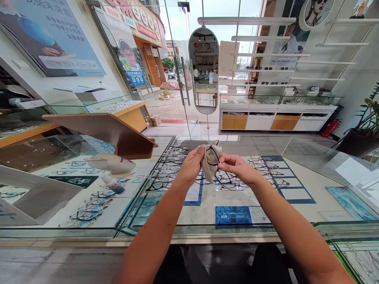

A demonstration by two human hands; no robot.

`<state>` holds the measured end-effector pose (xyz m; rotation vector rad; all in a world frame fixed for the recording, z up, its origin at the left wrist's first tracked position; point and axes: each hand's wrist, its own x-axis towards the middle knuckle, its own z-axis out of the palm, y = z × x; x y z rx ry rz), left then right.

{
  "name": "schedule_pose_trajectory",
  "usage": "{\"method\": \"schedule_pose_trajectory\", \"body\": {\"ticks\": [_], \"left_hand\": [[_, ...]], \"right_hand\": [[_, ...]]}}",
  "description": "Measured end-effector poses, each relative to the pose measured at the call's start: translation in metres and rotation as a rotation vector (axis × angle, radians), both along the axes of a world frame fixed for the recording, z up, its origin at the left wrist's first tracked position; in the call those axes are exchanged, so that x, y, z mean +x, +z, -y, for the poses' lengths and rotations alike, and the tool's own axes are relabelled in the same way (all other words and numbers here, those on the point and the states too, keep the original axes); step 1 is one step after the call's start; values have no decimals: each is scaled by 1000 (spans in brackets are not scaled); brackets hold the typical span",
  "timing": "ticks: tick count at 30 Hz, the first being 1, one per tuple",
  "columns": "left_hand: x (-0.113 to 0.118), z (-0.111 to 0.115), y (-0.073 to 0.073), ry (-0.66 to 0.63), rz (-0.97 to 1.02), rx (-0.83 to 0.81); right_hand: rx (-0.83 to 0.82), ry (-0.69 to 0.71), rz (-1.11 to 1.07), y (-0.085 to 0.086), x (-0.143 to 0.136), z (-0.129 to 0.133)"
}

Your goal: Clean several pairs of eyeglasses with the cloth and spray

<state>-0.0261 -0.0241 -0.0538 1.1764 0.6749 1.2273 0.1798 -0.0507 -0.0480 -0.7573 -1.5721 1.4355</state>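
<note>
Above the glass display counter, my left hand (192,161) is closed on a beige cloth (209,171), its thumb and fingers pinching the cloth against a pair of black-framed eyeglasses (213,156). Part of the frame is covered by the cloth. To the right, my right hand (235,167) pinches the same eyeglasses between thumb and fingertips. Below both hands, rows of eyeglasses (168,163) lie in the glass counter, and a blue-edged tray (197,197) shows beneath my left wrist.
A white spray bottle (114,183) and a beige object (111,163) are on the left counter, under a brown wooden board (89,124). A blue card (233,216) lies near the front edge. An oval mirror (203,71) stands behind the counter; a potted plant (365,122) is at far right.
</note>
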Motion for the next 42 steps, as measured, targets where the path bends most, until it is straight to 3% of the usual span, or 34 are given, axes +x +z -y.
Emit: {"method": "schedule_pose_trajectory", "body": {"ticks": [8, 15, 21, 31, 33, 39, 42], "left_hand": [[1, 7, 8, -103, 63, -14], [2, 2, 4, -6, 33, -71], [4, 6, 6, -39, 2, -60], [20, 19, 2, 301, -41, 172], [18, 17, 0, 321, -45, 200], [2, 7, 4, 15, -30, 46], [0, 7, 7, -45, -34, 37]], "right_hand": [[-50, -95, -100, -10, -3, -5], [-120, -95, -160, -8, -3, -6], [-211, -96, -236, -10, -5, -9], [-227, -6, -204, -16, -20, 2], [-208, -4, -185, -15, -20, 3], [-178, -56, -221, -11, -12, 0], [-218, -59, -244, -8, -11, -1]]}}
